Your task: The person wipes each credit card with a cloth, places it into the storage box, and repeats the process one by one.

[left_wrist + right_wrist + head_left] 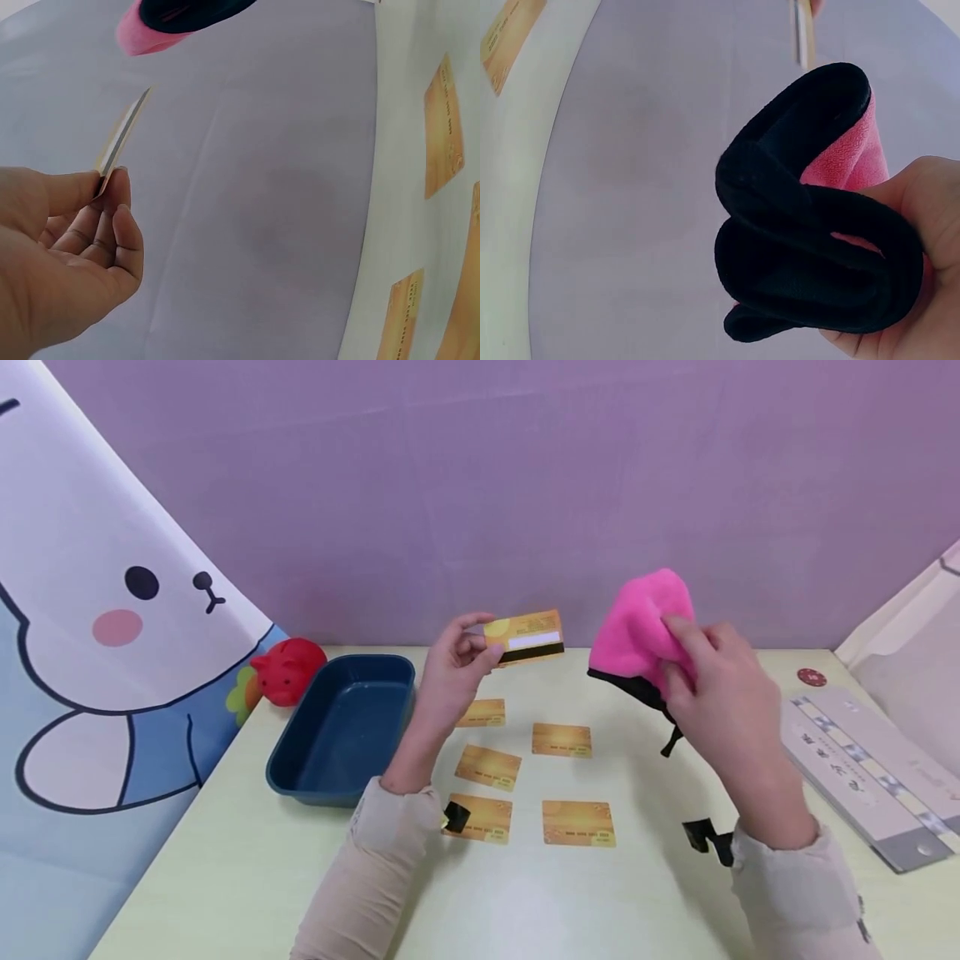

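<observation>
Card (523, 631), raised above the table (517, 897) in the left hand (453, 668), is pinched between thumb and fingers at 1 end, the rest sticking out free toward the right hand (723, 693). It is probably thin, light and fairly stiff, with a smooth face that could slide in a loose grip; a hold near a short edge should keep it from bowing. Pink cloth (637, 618), also off the table, is pinched in a bunch between the right thumb and fingers. Its fuzzy outside and folded black edging (900, 255) suggest something soft, limp and light, unlikely to slip or break; taking it close to the edging should best control its shape. The 2 held things are apart. Below, 5 more cards (577, 823) lie flat, where a nail under a corner would probably lift them best. A blue tray (345, 718) stands left of them.
</observation>
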`<state>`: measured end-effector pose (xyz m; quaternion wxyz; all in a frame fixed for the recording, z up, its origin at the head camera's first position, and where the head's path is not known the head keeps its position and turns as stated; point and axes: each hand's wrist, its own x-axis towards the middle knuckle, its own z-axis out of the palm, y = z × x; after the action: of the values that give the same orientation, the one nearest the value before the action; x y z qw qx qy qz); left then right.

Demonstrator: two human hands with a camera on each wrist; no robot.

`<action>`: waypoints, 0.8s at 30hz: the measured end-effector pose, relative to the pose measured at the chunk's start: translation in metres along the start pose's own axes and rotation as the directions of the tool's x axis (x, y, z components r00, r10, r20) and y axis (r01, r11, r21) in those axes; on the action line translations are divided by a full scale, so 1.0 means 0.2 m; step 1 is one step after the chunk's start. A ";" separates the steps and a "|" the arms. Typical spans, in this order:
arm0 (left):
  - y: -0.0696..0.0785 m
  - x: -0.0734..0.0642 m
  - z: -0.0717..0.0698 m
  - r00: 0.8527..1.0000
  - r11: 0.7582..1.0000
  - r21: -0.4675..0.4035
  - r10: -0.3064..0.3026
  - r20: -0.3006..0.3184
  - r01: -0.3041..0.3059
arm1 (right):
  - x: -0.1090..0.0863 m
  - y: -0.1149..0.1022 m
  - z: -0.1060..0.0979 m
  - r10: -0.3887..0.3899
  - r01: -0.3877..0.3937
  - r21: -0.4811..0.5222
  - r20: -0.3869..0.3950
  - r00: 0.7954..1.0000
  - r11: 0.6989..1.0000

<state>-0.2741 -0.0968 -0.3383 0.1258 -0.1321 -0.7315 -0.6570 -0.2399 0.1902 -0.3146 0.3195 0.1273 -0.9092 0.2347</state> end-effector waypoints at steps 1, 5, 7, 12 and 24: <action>0.00 0.00 0.01 1.000 1.000 -0.011 0.002 0.004 -0.002 | 0.00 -0.01 0.00 -0.023 0.023 0.003 -0.012 1.000 1.000; -0.01 -0.02 0.06 1.000 1.000 0.009 0.013 0.026 -0.013 | -0.01 -0.05 0.00 -0.142 0.143 0.016 -0.075 0.987 0.990; -0.01 -0.03 0.09 0.999 0.999 0.037 0.019 0.044 -0.020 | -0.02 -0.08 0.01 -0.211 0.215 0.028 -0.098 0.972 0.976; 0.00 -0.05 0.17 0.995 0.997 0.075 0.008 0.097 -0.016 | -0.04 -0.13 0.08 -0.382 0.388 0.053 -0.102 0.919 0.920; 0.01 -0.07 0.22 0.990 0.998 0.021 -0.053 0.132 0.050 | -0.07 -0.15 0.16 -0.402 0.402 0.038 0.001 0.916 0.915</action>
<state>-0.2601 -0.0529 -0.3459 0.0611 -0.1554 -0.7473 -0.6431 -0.2343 0.1486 -0.3349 0.3545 0.3181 -0.8606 0.1804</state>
